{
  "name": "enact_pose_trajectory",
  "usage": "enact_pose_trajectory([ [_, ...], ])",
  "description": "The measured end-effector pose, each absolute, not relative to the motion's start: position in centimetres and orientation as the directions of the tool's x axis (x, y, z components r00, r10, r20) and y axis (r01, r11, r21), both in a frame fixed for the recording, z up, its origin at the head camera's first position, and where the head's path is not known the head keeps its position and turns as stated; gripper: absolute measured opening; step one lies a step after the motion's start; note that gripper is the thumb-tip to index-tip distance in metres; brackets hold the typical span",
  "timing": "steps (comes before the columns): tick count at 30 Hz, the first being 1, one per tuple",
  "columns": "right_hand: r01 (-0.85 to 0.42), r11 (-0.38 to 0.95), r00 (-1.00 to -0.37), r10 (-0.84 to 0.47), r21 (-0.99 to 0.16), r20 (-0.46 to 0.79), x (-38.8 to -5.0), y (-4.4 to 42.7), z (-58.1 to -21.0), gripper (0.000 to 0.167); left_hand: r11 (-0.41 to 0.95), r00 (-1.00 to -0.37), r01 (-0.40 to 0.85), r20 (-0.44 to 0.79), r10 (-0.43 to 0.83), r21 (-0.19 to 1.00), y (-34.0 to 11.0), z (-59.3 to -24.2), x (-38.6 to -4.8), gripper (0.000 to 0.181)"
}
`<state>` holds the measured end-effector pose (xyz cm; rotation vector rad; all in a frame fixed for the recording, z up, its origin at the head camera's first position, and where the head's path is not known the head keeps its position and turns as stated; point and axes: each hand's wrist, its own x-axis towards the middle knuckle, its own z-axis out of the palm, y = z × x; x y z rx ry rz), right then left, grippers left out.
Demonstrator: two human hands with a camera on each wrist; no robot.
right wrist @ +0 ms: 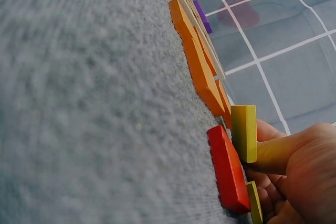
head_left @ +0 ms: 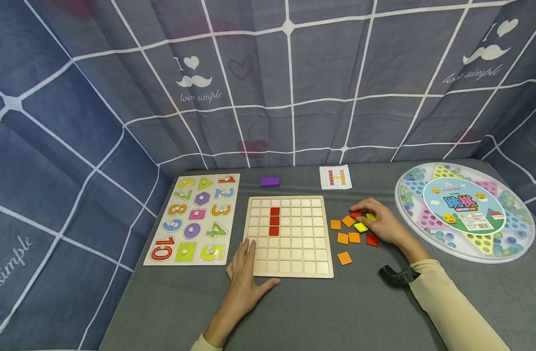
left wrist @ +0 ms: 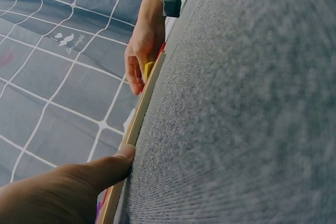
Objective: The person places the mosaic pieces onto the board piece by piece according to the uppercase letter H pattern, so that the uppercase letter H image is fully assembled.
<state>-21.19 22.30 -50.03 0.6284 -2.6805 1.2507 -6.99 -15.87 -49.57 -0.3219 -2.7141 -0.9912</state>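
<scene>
In the head view, the left hand (head_left: 243, 273) rests at the near left corner of the wooden grid board (head_left: 293, 275), fingers spread over its left edge. Its thumb (left wrist: 118, 163) lies along the board's edge (left wrist: 137, 119) in the left wrist view. Four red tiles (head_left: 274, 221) form a vertical column on the board. Right of the board, the right hand (head_left: 379, 222) reaches down among loose tiles, a red tile (head_left: 355, 213) between its thumb and fingertips. Yellow tiles (head_left: 361, 227) (right wrist: 244, 132) lie under and beside that hand. Near them are several orange tiles (head_left: 343, 238) and another red tile (head_left: 372, 240).
A number and shape puzzle board (head_left: 192, 263) lies left of the grid board. Behind are a purple block (head_left: 269, 182) and a printed pattern card (head_left: 335, 177). A round game board (head_left: 465, 212) lies far right. Patterned cloth hangs behind the table.
</scene>
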Motion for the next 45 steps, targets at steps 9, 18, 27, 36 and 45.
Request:
enact_pose_trajectory([
  [9, -0.414, 0.571, -0.908, -0.317, -0.709, 0.275, -21.2, 22.3, -50.1, 0.028, 0.747, -0.943, 0.294, 0.307, 0.126, 0.596, -15.9, -49.5, -7.0, 0.11],
  [18, -0.407, 0.583, -0.912, -0.306, -0.704, 0.274, -21.0, 22.2, -49.9, 0.027, 0.748, -0.948, 0.281, 0.293, 0.12, 0.602, -15.9, -49.5, -6.9, 0.11],
  [27, -0.376, 0.577, -0.926, -0.236, -0.725, 0.293, -21.0, 21.7, -49.8, 0.023, 0.747, -0.951, 0.273, 0.285, 0.117, 0.607, -16.0, -49.5, -6.9, 0.109],
  [36, -0.409, 0.588, -0.91, -0.21, -0.698, 0.357, -20.5, 20.0, -48.1, 0.025, 0.738, -0.95, 0.281, 0.287, 0.123, 0.614, -15.9, -49.5, -6.9, 0.11],
  [45, -0.479, 0.487, -0.876, -0.313, -0.73, 0.366, -19.6, 13.9, -46.5, 0.033, 0.736, -0.952, 0.276, 0.278, 0.124, 0.618, -15.9, -49.5, -7.0, 0.11],
])
